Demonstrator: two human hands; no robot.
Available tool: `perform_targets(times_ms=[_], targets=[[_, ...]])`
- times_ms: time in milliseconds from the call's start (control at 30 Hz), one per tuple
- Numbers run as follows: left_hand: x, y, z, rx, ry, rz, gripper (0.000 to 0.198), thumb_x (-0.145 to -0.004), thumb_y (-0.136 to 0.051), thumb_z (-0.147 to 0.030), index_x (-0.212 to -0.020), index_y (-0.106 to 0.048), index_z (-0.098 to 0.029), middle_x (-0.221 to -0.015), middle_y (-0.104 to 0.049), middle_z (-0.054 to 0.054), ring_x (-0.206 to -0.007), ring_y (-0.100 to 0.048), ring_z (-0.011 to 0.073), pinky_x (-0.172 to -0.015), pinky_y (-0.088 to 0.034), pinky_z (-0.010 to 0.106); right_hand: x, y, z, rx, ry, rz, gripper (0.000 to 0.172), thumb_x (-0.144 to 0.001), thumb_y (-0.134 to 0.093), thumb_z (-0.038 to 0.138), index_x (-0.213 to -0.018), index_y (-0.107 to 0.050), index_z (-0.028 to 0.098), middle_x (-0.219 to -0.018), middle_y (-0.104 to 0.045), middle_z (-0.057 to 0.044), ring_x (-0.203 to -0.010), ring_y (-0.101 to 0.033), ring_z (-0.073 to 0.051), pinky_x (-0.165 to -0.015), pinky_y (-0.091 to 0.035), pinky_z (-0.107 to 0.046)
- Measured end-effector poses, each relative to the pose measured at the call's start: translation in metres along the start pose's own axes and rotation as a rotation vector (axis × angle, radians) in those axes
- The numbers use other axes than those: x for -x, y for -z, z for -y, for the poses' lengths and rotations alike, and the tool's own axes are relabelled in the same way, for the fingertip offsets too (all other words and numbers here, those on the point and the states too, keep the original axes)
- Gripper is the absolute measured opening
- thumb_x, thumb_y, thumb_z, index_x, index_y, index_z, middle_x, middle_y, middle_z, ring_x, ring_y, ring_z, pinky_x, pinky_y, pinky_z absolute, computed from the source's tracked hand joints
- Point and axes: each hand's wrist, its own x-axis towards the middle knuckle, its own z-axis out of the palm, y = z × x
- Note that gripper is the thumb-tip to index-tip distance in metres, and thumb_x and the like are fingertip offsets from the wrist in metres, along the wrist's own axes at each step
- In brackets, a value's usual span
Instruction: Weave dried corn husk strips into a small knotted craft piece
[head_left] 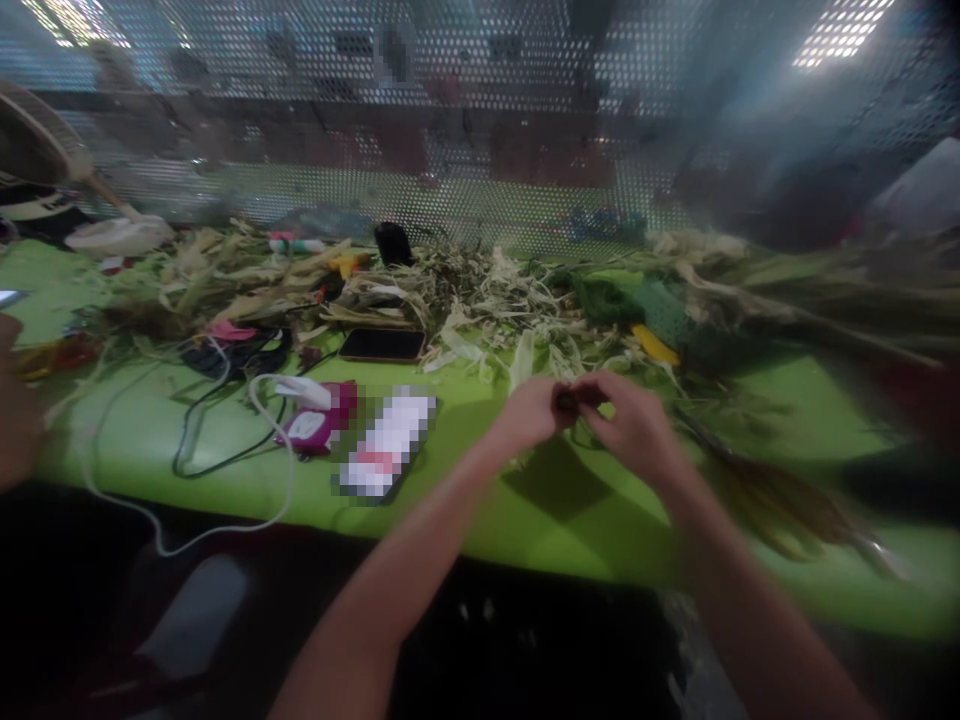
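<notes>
Over the front part of the green table (442,520), my left hand (531,412) and my right hand (628,420) meet at the fingertips. Between them is a small dark item (565,400), too small and blurred to name. The fingers of my left hand are closed around it, and my right thumb and index finger pinch at its right side. Pale dry leaves (523,362) lie just behind my left hand. A yellow object (655,345) is behind my right hand.
Dry stalks and leaves (487,290) are heaped along the back, before a perforated metal screen (450,190). A dark phone (382,345), a lit phone (390,440), a magenta item (319,420) and a white cable (291,480) lie left. Part of another person's arm (15,420) shows far left.
</notes>
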Motion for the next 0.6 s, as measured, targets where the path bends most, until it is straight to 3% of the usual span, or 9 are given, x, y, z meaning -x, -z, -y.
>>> perform_targets(times_ms=[400, 600], targets=[[0.000, -0.003, -0.002, -0.050, -0.051, -0.043, 0.014, -0.074, -0.057, -0.019, -0.075, -0.069, -0.013, -0.068, -0.060, 0.003, -0.065, -0.048, 0.0138, -0.063, -0.034, 0.027, 0.002, -0.006, 0.000, 0.176, 0.052, -0.006, 0.017, -0.083, -0.059, 0.010, -0.095, -0.065, 0.020, -0.090, -0.071, -0.005, -0.082, -0.065, -0.023, -0.073, -0.047, -0.034], [-0.010, -0.007, 0.012, 0.295, -0.044, 0.027, 0.015, -0.074, -0.061, -0.025, -0.082, -0.066, -0.013, -0.078, -0.064, 0.002, -0.073, -0.054, 0.0139, -0.067, -0.040, 0.026, 0.000, 0.000, -0.004, 0.127, 0.006, -0.135, 0.012, -0.087, -0.059, 0.015, -0.095, -0.065, 0.020, -0.090, -0.072, -0.005, -0.082, -0.067, -0.022, -0.073, -0.049, -0.032]])
